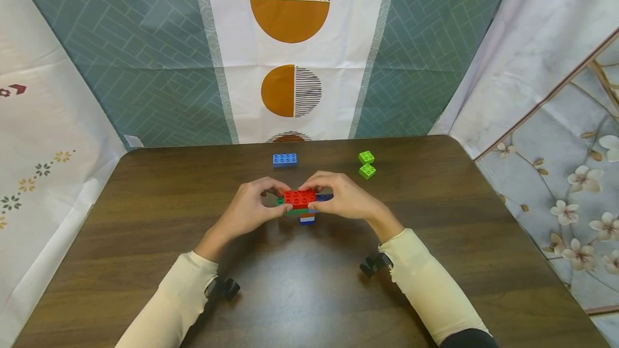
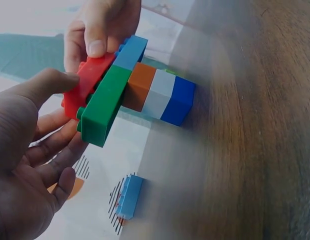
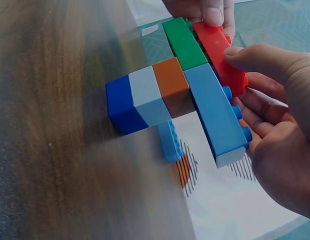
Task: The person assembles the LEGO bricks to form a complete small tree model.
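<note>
A red brick (image 1: 300, 198) lies across a green brick (image 2: 106, 102) and a blue brick (image 3: 215, 110), which sit side by side on a column. That column has an orange brick (image 3: 173, 86), a white brick (image 3: 149, 96) and a dark blue brick (image 3: 124, 105) at the bottom, standing on the table. My left hand (image 1: 251, 205) pinches the red brick's left end between thumb and fingers. At its other end, my right hand (image 1: 345, 196) pinches the same brick. In the wrist views the red brick looks slightly tilted; whether it is fully pressed down I cannot tell.
Behind the hands, a loose blue brick (image 1: 284, 160) lies near the far edge of the brown table (image 1: 159, 203). Two lime green bricks (image 1: 366, 157) are at the back right, close together. A patterned cloth (image 1: 300, 95) hangs beyond the table.
</note>
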Demonstrator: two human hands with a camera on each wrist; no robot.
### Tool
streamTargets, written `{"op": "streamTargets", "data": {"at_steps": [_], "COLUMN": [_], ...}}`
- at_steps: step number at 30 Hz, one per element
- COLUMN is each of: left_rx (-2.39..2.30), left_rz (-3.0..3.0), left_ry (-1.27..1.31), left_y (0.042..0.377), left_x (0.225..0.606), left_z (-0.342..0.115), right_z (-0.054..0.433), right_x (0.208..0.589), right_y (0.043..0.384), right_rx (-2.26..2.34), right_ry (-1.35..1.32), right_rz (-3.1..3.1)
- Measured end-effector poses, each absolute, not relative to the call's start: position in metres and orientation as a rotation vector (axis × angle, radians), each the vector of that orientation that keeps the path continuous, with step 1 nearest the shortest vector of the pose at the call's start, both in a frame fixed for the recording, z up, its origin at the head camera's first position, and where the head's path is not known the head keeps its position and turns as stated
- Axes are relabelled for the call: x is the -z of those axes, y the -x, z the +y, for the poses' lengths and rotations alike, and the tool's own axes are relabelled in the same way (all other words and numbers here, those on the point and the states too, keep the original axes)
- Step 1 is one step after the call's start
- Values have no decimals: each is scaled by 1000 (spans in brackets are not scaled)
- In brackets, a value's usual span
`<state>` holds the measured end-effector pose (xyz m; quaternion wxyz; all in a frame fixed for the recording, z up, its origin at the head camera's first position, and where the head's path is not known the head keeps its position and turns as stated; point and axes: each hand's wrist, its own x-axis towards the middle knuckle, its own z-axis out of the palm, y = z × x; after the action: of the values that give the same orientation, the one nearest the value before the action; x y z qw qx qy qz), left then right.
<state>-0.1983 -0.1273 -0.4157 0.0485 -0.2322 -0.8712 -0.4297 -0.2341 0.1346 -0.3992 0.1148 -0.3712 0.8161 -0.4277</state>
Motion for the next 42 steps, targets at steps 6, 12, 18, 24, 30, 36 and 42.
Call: {"op": "streamTargets", "data": {"at_steps": [6, 12, 18, 24, 30, 36, 42], "left_rx": [1311, 1317, 1352, 1361, 1380, 1375, 1389], "left_rz": [-2665, -2664, -2660, -2668, -2678, -2683, -2709], "left_ry": [727, 732, 732, 720, 714, 722, 707], "left_y": [199, 200, 201, 202, 203, 205, 203], "left_x": [415, 417, 419, 419, 416, 416, 417], "left_z": [-126, -126, -126, -125, -127, -128, -129], "right_z": [139, 142, 143, 143, 141, 141, 139], "right_x": [404, 408, 409, 410, 410, 411, 414], "right_y": [232, 231, 229, 229, 231, 231, 230], "right_rx": [1276, 1302, 1291, 1295, 1312, 1326, 1309], "right_ry": [1055, 956, 870, 866, 894, 912, 932], "right_rz": [2428, 2468, 2511, 2530, 2517, 2522, 2533]}}
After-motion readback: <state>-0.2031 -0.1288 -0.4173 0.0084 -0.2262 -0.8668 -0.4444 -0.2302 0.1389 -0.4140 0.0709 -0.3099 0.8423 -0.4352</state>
